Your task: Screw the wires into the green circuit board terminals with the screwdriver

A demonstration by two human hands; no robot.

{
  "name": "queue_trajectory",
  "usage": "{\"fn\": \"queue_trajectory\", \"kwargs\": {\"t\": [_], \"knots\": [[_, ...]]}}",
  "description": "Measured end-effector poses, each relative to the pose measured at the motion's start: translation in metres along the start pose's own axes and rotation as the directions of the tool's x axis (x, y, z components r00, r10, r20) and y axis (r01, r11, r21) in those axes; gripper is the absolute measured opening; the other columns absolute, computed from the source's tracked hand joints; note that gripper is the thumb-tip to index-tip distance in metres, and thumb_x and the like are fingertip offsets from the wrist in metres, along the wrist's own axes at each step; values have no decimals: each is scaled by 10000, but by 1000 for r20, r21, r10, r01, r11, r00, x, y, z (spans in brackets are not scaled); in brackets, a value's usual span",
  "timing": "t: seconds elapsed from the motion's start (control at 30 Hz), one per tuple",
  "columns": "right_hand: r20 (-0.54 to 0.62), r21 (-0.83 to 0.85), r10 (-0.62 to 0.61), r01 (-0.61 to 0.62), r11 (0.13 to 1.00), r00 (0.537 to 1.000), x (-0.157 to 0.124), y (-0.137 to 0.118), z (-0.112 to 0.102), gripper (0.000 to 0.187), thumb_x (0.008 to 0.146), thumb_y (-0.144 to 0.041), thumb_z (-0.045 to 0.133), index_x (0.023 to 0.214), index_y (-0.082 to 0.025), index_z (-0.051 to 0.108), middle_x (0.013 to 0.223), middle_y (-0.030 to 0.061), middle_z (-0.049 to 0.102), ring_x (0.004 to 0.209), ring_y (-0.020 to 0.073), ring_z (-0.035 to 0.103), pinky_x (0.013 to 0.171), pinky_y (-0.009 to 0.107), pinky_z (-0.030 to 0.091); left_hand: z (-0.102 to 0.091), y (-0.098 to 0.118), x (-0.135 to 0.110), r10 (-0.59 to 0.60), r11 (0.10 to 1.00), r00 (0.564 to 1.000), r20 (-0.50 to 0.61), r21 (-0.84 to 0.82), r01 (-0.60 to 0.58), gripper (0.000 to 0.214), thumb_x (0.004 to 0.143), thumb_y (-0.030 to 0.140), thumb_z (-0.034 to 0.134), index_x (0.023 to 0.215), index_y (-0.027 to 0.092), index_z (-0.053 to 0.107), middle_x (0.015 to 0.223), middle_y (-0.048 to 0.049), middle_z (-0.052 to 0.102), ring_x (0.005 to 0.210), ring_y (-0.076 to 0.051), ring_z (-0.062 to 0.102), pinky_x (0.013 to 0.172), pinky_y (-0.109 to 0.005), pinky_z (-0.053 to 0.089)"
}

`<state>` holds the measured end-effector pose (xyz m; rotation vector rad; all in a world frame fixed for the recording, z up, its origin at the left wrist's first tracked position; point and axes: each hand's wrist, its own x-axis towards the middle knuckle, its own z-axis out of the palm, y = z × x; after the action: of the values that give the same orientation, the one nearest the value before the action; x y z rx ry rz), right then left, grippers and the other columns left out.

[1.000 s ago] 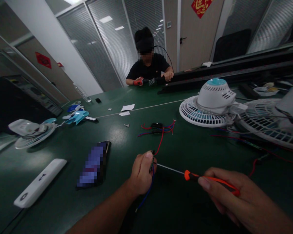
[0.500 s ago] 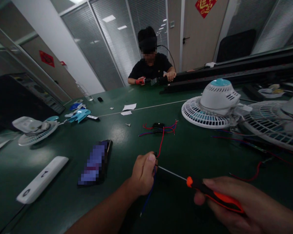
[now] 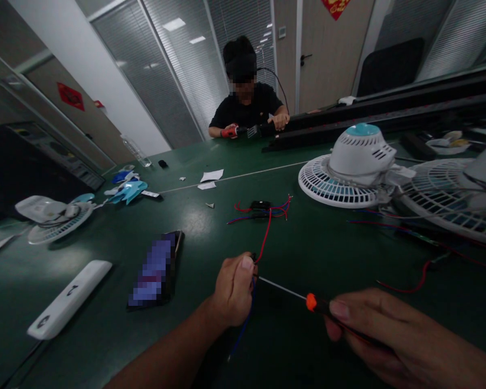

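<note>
My left hand (image 3: 234,292) is closed around a small black wired part (image 3: 254,257), mostly hidden by the thumb and fingers. A red wire (image 3: 264,237) rises from it, and a blue wire (image 3: 242,334) hangs down below. My right hand (image 3: 383,327) grips the black and orange handle of a screwdriver (image 3: 311,302). Its thin metal shaft points left, and the tip reaches the part at my left fingertips; the exact contact spot is hidden. Just beyond my left hand, black modules (image 3: 261,206) with red and blue wires lie on the green table (image 3: 210,243).
A phone (image 3: 156,270) and a white power strip (image 3: 71,300) lie left. White fan heads (image 3: 358,156) stand right, near loose wires (image 3: 423,278). Another fan part (image 3: 60,216) and paper scraps (image 3: 211,175) sit farther back. Across the table, a person (image 3: 245,102) holds a red power tool (image 3: 230,131).
The screwdriver handle has turned in my right hand, its orange side panel now mostly out of sight. My left hand keeps its hold on the part. The whole view has shifted slightly.
</note>
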<state>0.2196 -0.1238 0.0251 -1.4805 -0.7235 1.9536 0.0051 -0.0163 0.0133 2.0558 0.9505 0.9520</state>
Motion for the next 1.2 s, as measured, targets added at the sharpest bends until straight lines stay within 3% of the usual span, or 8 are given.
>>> {"fn": "queue_trajectory", "kwargs": {"t": [0.33,0.83,1.2], "knots": [[-9,-201,-100,96,975,995,-2,-7,2,538,725,-716,567,810,-193,662,548,-76,370,468,72,271,425,215,171,2,-6,-2,42,998,999,14,-49,-42,456,981,382,250,578,222,393,481,21,411,424,-119,404,459,-263,355],[-28,-247,-89,79,966,996,-3,-15,5,520,726,-697,542,802,-191,637,524,-89,356,452,70,248,419,223,151,5,-6,-4,-97,993,995,28,-69,98,526,967,473,231,569,206,448,481,19,407,430,-125,402,456,-269,345],[-33,-292,-111,97,952,993,-4,-13,3,538,755,-698,507,795,-178,640,509,-90,354,443,69,263,405,207,176,5,-6,-1,-131,987,991,30,-94,134,490,959,442,253,573,210,446,479,28,390,430,-125,398,462,-268,342]]}}
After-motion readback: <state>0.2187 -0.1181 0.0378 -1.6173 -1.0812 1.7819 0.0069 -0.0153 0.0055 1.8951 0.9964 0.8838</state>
